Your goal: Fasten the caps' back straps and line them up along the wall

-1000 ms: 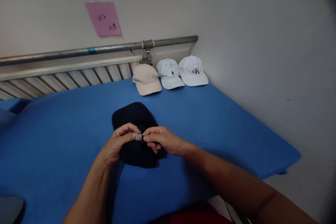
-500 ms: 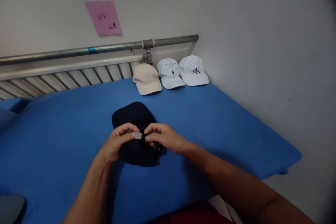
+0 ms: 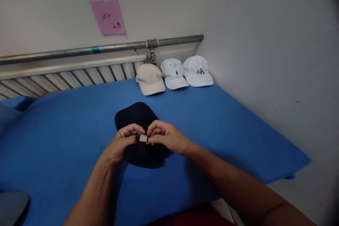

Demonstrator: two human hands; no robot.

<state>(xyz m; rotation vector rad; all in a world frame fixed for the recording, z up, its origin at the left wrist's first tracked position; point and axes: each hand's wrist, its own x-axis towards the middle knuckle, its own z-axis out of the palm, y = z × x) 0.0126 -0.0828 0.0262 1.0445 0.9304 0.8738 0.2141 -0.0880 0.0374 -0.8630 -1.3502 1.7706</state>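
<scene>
Here the fingertips of the left hand (image 3: 120,144) and the right hand (image 3: 165,137) meet over the near edge of a dark navy cap (image 3: 137,122), pinched narrowly from either side on a small pale buckle (image 3: 143,138) threaded on the cap's back strap. The left thumb and forefinger close on the strap end just left of the buckle, and the right thumb and forefinger close on its right side, so both hands grip the same short piece and neither is nearer than the other. The strap's long axis runs left to right, straight across between the two sets of fingers, and the buckle sits in the middle of that line. Beyond the fingertips, away from the person, the cap's crown and brim lie flat on the blue cloth (image 3: 66,123), while its back edge is hidden under the hands. Farther off, beyond the cap and to the right, three caps stand in a row against the wall: a beige cap (image 3: 150,78), a pale blue cap (image 3: 173,73) and a white cap (image 3: 197,71). Above them runs a metal pipe (image 3: 106,47), with a pink note (image 3: 108,17) stuck higher on the wall.
</scene>
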